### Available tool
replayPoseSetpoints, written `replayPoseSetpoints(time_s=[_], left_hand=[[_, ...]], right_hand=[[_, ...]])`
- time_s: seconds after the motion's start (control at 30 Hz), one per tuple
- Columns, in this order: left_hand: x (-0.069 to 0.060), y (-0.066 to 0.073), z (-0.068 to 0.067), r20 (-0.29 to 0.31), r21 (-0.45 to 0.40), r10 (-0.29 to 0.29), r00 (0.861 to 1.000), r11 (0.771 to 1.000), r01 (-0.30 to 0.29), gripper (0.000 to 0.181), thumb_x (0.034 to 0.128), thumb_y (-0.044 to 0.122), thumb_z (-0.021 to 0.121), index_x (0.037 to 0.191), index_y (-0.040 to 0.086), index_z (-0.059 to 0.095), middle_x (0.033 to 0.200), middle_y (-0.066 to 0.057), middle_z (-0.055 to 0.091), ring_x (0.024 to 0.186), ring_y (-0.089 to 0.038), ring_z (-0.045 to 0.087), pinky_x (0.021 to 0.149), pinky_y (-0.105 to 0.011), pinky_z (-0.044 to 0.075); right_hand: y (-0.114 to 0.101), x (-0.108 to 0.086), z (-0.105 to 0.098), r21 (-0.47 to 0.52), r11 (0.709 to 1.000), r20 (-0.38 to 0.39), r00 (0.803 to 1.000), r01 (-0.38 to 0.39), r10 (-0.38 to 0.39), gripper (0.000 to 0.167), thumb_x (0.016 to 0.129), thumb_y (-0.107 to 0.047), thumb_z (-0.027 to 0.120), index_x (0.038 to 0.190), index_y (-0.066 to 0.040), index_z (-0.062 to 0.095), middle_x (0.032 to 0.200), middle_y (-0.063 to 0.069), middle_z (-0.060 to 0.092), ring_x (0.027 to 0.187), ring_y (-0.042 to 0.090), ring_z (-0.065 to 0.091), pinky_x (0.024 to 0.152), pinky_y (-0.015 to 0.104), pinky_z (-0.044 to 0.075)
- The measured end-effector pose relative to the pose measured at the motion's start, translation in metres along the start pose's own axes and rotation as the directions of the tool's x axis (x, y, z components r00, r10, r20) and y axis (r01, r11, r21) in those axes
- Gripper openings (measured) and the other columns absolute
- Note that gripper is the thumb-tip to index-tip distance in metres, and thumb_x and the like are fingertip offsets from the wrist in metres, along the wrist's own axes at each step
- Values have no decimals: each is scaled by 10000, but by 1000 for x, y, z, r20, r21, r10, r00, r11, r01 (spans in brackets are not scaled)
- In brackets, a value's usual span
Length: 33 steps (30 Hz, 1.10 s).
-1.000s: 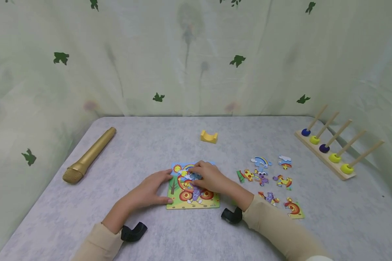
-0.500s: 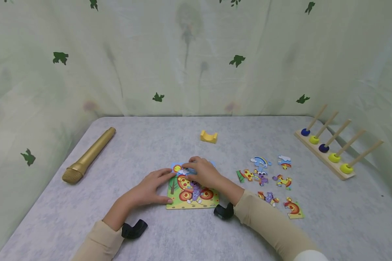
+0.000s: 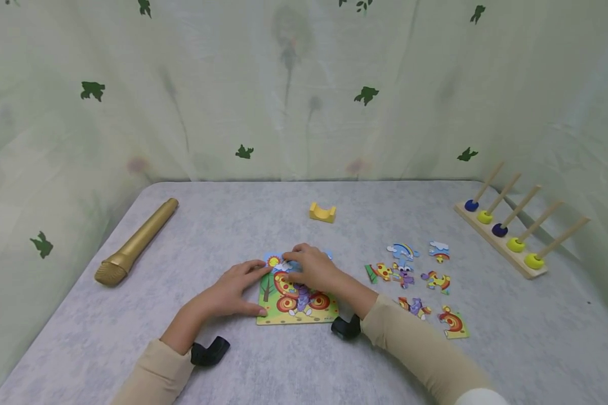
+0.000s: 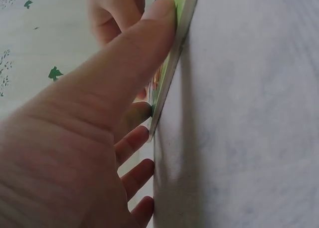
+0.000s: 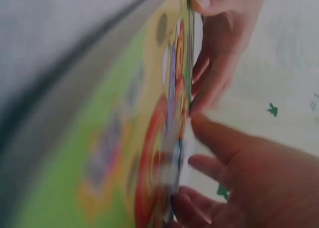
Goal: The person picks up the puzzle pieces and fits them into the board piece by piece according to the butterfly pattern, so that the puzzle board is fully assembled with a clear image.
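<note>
A square butterfly picture board (image 3: 296, 318) lies on the table. My left hand (image 3: 230, 291) rests along its left side, thumb at the lower left corner and fingertips near the upper left edge; the left wrist view shows the thumb (image 4: 149, 31) on the board's face. My right hand (image 3: 315, 269) is over the board's upper part, thumb and fingers around a bluish jigsaw piece (image 3: 291, 264) just right of the printed sun. The hand hides most of that piece, so how it sits is unclear. In the right wrist view the right fingertips (image 5: 187, 203) touch the board's surface.
Several loose jigsaw pieces (image 3: 403, 274) lie right of the board, one corner piece (image 3: 454, 323) nearest me. A peg stand with beads (image 3: 501, 239) is at far right. A yellow curved block (image 3: 322, 212) lies behind the board, a gold toy microphone (image 3: 137, 242) at left.
My right hand has moved left and slightly away from me over the board, bringing the jigsaw piece near the printed sun, then stayed there. My left hand has hardly moved.
</note>
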<state>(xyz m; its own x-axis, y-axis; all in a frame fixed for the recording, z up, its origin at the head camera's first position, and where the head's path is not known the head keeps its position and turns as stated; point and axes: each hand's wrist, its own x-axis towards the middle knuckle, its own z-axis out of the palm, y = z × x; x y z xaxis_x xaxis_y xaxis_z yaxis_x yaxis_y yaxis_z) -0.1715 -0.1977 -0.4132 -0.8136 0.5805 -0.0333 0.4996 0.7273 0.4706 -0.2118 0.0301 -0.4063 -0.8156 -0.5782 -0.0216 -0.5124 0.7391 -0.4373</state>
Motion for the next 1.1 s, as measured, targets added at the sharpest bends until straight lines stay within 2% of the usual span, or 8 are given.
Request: replayPoseSetpoints(time_s=[0.17,0.5,0.57,0.67,0.8,0.9,1.0,1.1], left_hand=[[-1,-2,1,-9,0,-16,1000,1000,16,927,672,608,661,1402,140,331,1398,-106,293,1257,-341,249,980,-538,214],[-2,1,0,4,-20,-29,1000,999,29,874,679,574,681,1392,183,361,1400,-82,290,1263,-333,232,972,-551,212],[-2,1,0,5,-14,-26,1000,1000,26,858,680,576,678,1382,183,382,1399,-81,291,1263,-334,234,972,-552,212],[-1,0,2,4,-1,-29,1000,1000,29,867,676,601,663,1382,185,381,1400,-77,290,1264,-328,236,977,-545,213],[-1,-1,3,-1,10,-25,1000,1000,25,880,674,631,641,1384,183,376,1401,-78,290,1265,-328,237,981,-538,214],[-1,-1,3,-3,6,-22,1000,1000,22,880,672,626,647,1383,184,377,1403,-76,288,1267,-326,235,988,-529,208],[-2,-1,3,-5,6,-26,1000,1000,26,878,672,620,652,1382,182,379,1402,-75,289,1268,-327,233,991,-528,204],[-2,0,3,-4,10,-36,999,999,36,879,672,624,649,1383,186,376,1403,-69,287,1269,-324,232,990,-528,206]], right_hand=[[-1,-7,-8,69,998,60,998,5,-9,477,875,-335,579,1317,-186,480,1343,95,379,1192,292,383,908,439,376],[-1,-10,-8,-34,999,128,992,19,-14,495,891,-386,533,1353,-242,428,1419,47,296,1192,285,353,911,475,326],[-1,-10,-9,-18,1000,137,990,13,-11,518,885,-397,539,1363,-244,412,1426,52,280,1208,295,338,921,488,320],[-1,-13,-16,67,998,142,990,0,-10,573,876,-402,551,1388,-225,364,1445,61,238,1264,304,275,958,505,292],[4,-28,-39,202,979,72,997,24,-40,636,862,-392,577,1405,-190,314,1455,61,214,1315,252,194,1002,472,256],[18,-45,-59,250,966,-36,998,62,-55,665,843,-389,604,1403,-181,310,1442,55,246,1309,225,209,1006,460,256],[38,-65,-77,269,962,-142,990,56,-18,700,819,-392,632,1401,-172,311,1427,65,277,1294,246,242,993,482,269],[65,-83,-89,274,962,-219,974,-1,64,722,802,-394,647,1400,-168,310,1415,75,298,1269,286,281,965,520,292]])
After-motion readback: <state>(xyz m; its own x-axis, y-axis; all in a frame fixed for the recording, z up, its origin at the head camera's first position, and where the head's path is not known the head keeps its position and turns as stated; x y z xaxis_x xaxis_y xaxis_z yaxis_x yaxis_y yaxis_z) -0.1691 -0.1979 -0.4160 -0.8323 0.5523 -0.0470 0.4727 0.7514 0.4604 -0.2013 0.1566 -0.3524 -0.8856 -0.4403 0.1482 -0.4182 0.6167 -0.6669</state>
